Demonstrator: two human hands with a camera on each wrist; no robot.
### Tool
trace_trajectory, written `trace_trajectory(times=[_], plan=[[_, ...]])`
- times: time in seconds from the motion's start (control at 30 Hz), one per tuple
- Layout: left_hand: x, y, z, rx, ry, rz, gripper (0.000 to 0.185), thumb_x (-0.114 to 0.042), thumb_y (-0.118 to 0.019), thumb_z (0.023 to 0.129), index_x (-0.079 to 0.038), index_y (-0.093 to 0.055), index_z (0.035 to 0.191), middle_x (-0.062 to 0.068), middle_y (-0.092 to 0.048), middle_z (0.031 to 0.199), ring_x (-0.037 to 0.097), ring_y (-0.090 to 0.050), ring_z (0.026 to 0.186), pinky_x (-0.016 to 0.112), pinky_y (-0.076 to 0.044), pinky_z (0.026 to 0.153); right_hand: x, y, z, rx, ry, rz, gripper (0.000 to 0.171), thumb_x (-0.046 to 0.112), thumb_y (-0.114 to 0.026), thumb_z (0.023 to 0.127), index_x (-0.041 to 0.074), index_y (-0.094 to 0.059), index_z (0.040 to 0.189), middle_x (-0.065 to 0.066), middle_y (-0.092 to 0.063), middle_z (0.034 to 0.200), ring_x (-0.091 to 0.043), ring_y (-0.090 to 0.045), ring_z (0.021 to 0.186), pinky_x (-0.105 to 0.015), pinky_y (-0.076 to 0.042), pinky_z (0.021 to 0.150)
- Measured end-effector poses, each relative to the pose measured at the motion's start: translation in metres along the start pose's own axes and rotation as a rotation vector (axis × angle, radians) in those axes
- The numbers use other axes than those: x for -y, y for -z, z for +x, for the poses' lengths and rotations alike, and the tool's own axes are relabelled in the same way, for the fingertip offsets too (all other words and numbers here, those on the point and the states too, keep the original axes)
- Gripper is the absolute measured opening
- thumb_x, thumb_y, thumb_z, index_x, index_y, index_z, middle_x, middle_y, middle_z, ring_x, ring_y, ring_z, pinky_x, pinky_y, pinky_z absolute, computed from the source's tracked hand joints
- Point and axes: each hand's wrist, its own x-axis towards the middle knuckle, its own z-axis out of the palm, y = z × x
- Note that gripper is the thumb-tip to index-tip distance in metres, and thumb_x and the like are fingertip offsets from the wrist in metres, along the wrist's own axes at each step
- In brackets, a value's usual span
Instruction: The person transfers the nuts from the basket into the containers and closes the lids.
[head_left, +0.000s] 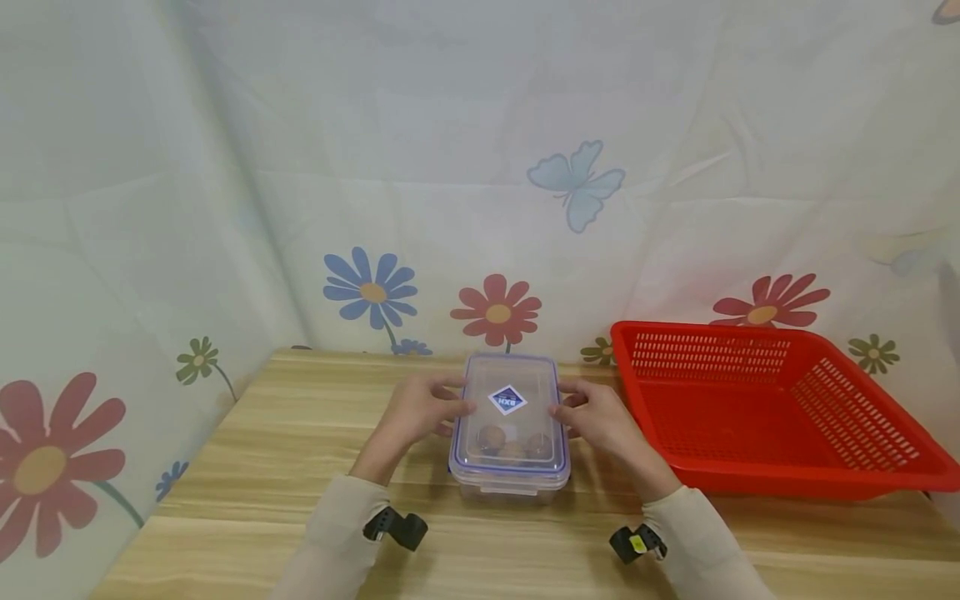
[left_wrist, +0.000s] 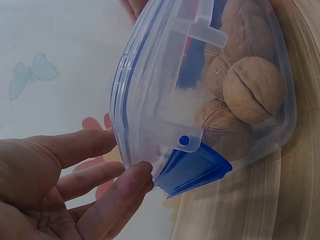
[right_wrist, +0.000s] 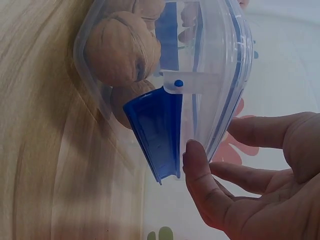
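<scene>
In the head view a clear plastic food container [head_left: 510, 493] stands on the wooden table with its clear lid [head_left: 483, 375] on top. The lid has a blue seal line and a blue-white diamond sticker [head_left: 507, 400]. Several walnuts [left_wrist: 254, 90] lie inside. My left hand [head_left: 420, 407] pinches the lid's left rim, thumb on top and fingertips at the side. Across from it my right hand [head_left: 602, 417] pinches the right rim the same way. A blue side latch [left_wrist: 195, 170] hangs unfastened by the left fingers; another blue latch [right_wrist: 157, 135] sticks outward by the right fingers.
A red plastic basket [head_left: 652, 400] with slotted walls stands just right of my right hand. Behind the table [head_left: 322, 392] hangs a pale curtain [head_left: 420, 167] printed with flowers and a butterfly. Each sleeve carries a black wrist camera [head_left: 405, 529].
</scene>
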Motion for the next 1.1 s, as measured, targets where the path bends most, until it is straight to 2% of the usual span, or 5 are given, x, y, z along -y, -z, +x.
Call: trace_trajectory(times=[0.37, 0.7, 0.97, 1.1], plan=[[-0.002, 0.000, -0.001, 0.015, 0.011, 0.001, 0.048, -0.002, -0.084, 0.089, 0.002, -0.070, 0.135, 0.021, -0.077, 0.102, 0.028, -0.077, 0.078, 0.038, -0.067, 0.059, -0.003, 0.000, 0.000, 0.005, 0.004, 0.015, 0.053, 0.009, -0.074, 0.100, -0.004, -0.057, 0.149, -0.018, -0.068, 0.112, -0.027, -0.071, 0.086, -0.047, -0.065, 0.089], [0.002, 0.003, 0.001, 0.018, 0.041, -0.024, 0.048, -0.004, -0.084, 0.090, 0.001, -0.070, 0.135, 0.021, -0.077, 0.104, 0.030, -0.077, 0.083, 0.039, -0.067, 0.062, -0.004, -0.004, 0.001, -0.001, -0.015, 0.043, 0.055, 0.010, -0.076, 0.099, -0.001, -0.057, 0.149, -0.018, -0.068, 0.117, -0.026, -0.071, 0.088, -0.046, -0.065, 0.090], [0.005, 0.005, 0.003, 0.026, 0.059, -0.010, 0.046, -0.004, -0.083, 0.091, 0.001, -0.070, 0.135, 0.022, -0.076, 0.109, 0.031, -0.077, 0.087, 0.041, -0.068, 0.065, -0.008, -0.006, 0.002, -0.005, -0.009, 0.069, 0.055, 0.012, -0.077, 0.099, 0.001, -0.058, 0.149, -0.019, -0.068, 0.120, -0.029, -0.071, 0.095, -0.048, -0.064, 0.092], [0.008, 0.006, 0.004, 0.035, 0.068, -0.032, 0.048, -0.005, -0.083, 0.091, 0.000, -0.069, 0.137, 0.021, -0.076, 0.110, 0.032, -0.077, 0.092, 0.043, -0.068, 0.069, -0.013, -0.007, 0.000, -0.005, -0.026, 0.098, 0.056, 0.016, -0.076, 0.100, 0.001, -0.057, 0.150, -0.023, -0.067, 0.128, -0.036, -0.070, 0.105, -0.050, -0.062, 0.097]])
